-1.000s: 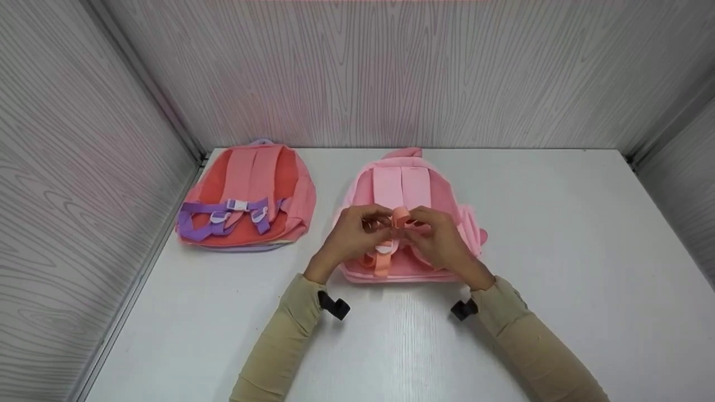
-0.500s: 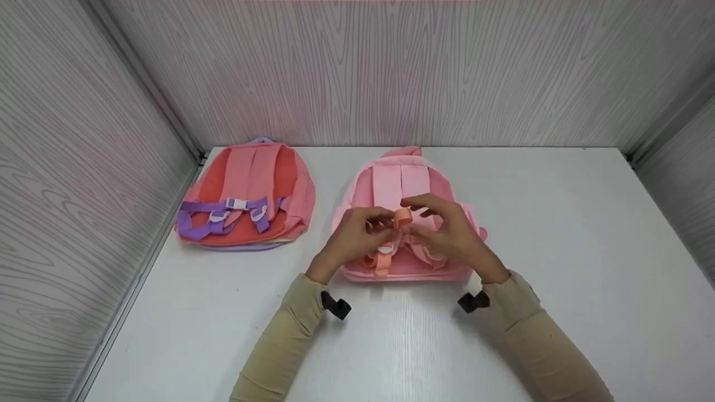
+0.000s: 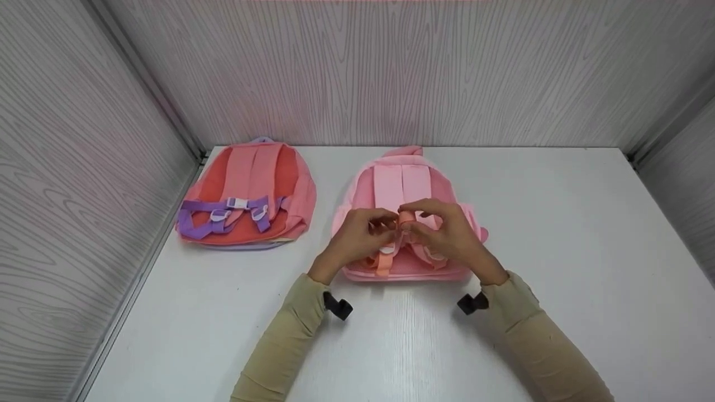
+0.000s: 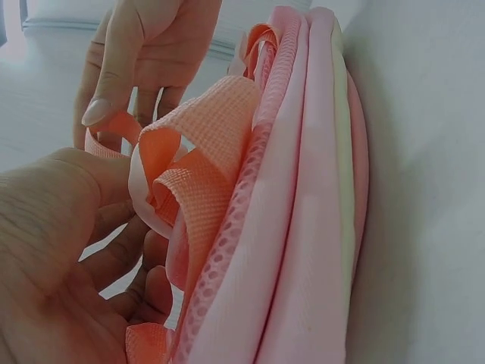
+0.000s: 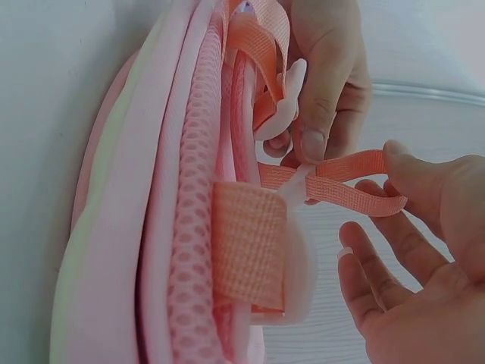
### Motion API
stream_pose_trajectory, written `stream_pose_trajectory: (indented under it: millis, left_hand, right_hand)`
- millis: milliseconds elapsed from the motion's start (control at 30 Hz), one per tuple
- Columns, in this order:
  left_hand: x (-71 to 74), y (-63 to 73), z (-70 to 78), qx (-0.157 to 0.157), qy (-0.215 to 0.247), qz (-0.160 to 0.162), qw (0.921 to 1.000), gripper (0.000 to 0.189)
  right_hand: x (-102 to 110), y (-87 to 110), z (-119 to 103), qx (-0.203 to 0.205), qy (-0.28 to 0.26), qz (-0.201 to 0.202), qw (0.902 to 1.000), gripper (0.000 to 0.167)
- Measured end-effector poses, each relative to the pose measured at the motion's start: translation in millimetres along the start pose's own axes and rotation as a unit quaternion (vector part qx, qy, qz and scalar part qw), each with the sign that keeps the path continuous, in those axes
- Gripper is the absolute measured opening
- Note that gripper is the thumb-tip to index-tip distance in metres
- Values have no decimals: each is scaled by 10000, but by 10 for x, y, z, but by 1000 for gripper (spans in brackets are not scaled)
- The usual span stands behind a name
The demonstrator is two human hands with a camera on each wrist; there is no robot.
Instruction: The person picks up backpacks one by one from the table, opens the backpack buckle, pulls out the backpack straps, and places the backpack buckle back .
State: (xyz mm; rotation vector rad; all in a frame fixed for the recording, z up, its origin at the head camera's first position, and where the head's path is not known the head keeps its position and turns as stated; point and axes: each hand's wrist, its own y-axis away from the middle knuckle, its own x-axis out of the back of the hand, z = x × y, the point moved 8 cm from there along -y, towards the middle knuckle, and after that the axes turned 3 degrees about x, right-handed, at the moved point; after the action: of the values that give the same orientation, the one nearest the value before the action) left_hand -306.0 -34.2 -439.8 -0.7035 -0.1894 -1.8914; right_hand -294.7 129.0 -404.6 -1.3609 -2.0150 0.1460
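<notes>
A pink backpack (image 3: 414,184) lies with its shoulder straps facing up in the head view. Above its lower half, my left hand (image 3: 360,233) pinches a small whitish plastic buckle (image 5: 300,183) between thumb and fingers. An orange webbing strap (image 5: 352,199) passes through that buckle and forms a loop. My right hand (image 3: 448,230) pinches the loop's end between thumb and index finger, its other fingers loosely spread. Close to the left hand, another orange strap (image 4: 216,114) curls through a white adjuster. Fingers hide part of the buckle in the head view.
To the left lies a coral backpack (image 3: 261,173) with purple straps (image 3: 192,231) and white buckles. Both bags rest on a white table (image 3: 391,346), with grey wood-grain panels (image 3: 357,72) behind and at the sides.
My right hand drew back to the right with fingers spread, then closed its thumb and index finger on the orange loop. The left hand stayed nearly in place.
</notes>
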Motion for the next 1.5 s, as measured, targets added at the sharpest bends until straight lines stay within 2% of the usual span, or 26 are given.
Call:
stream_pose_trajectory:
  millis: [267,900,1167,1500]
  left_hand:
    - [5,8,0,156,22,26,9999,25]
    - [19,17,14,-36,-57,64,10000,21]
    - [19,23,-25,128,34,47,9999,18]
    - [18,14,-10,70,26,60,10000,14]
  right_hand:
    - [22,15,6,-72,-25,83,9999,31]
    - [53,-3,-23,-57,-168,190,9997,28]
    - [68,-1,-32,-116,3,230,9997,29]
    - [102,-1,-43,-202,-177,243,9993,28]
